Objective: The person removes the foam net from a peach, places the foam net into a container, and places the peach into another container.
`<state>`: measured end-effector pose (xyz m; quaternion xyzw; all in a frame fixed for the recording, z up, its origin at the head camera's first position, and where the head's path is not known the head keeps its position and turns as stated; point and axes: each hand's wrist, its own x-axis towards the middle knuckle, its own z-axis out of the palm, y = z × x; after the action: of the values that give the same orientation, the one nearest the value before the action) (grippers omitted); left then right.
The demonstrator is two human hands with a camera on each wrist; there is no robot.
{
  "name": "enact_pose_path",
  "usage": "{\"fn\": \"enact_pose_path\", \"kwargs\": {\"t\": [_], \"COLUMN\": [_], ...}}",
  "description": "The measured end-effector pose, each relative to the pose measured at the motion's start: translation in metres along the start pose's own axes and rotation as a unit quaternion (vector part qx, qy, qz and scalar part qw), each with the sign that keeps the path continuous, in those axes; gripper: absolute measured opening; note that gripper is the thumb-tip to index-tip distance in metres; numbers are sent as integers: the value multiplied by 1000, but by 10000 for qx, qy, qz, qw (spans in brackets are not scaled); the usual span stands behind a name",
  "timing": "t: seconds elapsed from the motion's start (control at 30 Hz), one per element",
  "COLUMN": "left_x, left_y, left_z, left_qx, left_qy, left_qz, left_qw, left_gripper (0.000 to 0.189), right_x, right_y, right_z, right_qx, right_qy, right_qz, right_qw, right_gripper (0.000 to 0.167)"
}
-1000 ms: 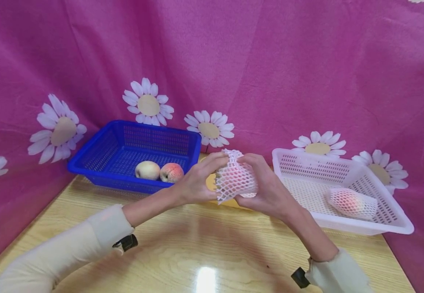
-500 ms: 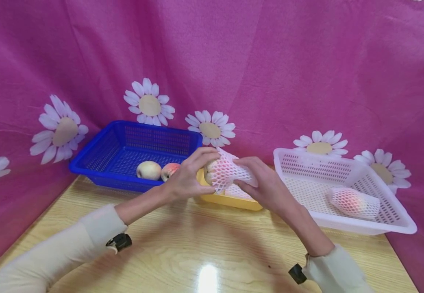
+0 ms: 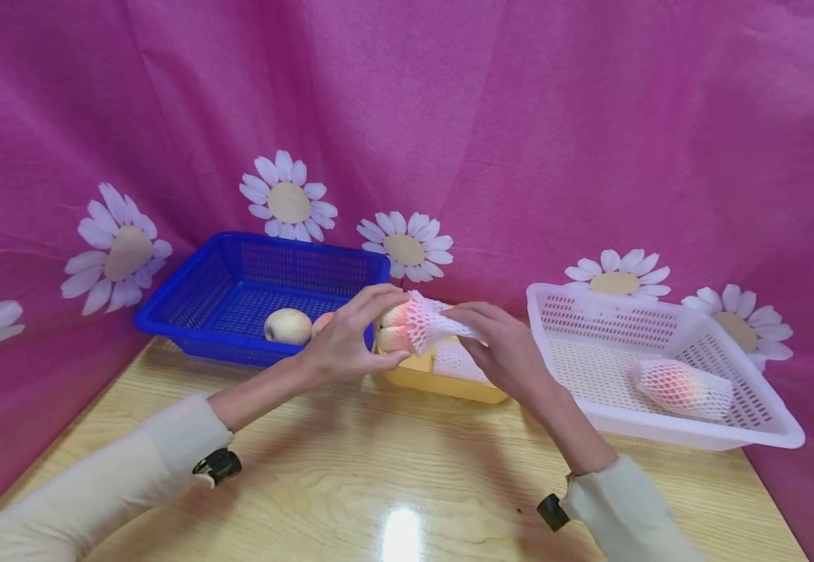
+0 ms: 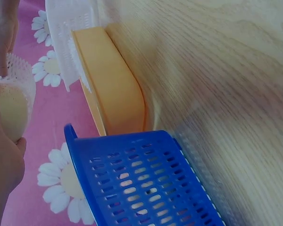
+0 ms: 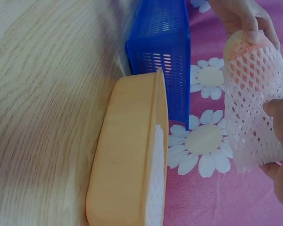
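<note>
My left hand (image 3: 346, 337) grips a pale and red peach (image 3: 394, 328) by its bare end, above the yellow container. A white foam net sleeve (image 3: 426, 324) covers the peach's right part. My right hand (image 3: 503, 347) pinches the loose tail of that sleeve between thumb and fingers. The right wrist view shows the net (image 5: 252, 110) stretched over the lower peach, its top bare under the left fingertips. In the left wrist view, the bare peach side (image 4: 13, 112) shows beside the left hand.
Left stands a blue basket (image 3: 189, 332) with two peaches (image 3: 287, 326). A yellow container (image 3: 442, 384) holding white foam nets (image 3: 459, 363) sits mid-table. At right, a white basket (image 3: 659, 431) holds one netted peach (image 3: 680, 388). A flowered pink cloth (image 3: 491, 156) hangs behind.
The peach has tilted and moved left with my left hand. More of it shows bare now, and the net is bunched into a narrow tail toward my right hand.
</note>
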<state>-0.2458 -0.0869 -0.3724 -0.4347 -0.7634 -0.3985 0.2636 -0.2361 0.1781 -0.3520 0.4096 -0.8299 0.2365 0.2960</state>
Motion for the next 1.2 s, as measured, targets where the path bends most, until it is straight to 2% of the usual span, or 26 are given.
{"fn": "enact_pose_path", "kwargs": {"t": [0.2,0.33,0.57,0.83,0.97,1.07,1.2], "left_x": [-6,-9,-13,-17,-19,-21,-24], "left_y": [-3,-6,-11,-14,-16,-18,-20], "left_z": [-7,-10,-14,-21,-24,-25,-29], "left_qx": [378,315,260,326,386,399,414], "left_qy": [-24,32,144,155,182,194,202], "left_qz": [-247,-206,-167,-334,-384,-404,-455], "left_qw": [9990,9993,9994,9988,9984,9982,9979], "left_gripper": [70,71,70,70,71,71,71], "right_x": [1,2,1,-2,-3,-3,-3], "right_y": [4,7,12,16,17,20,23], "right_z": [10,18,31,39,43,46,52], "right_qx": [-295,-412,-587,-650,-640,-702,-764], "right_qy": [-152,-318,-338,-1039,-1178,-1205,-1115], "right_qz": [305,481,488,1086,1361,1398,1240], "right_qw": [9990,9975,9965,9865,9816,9803,9830], "right_gripper": [37,39,43,50,51,53,53]}}
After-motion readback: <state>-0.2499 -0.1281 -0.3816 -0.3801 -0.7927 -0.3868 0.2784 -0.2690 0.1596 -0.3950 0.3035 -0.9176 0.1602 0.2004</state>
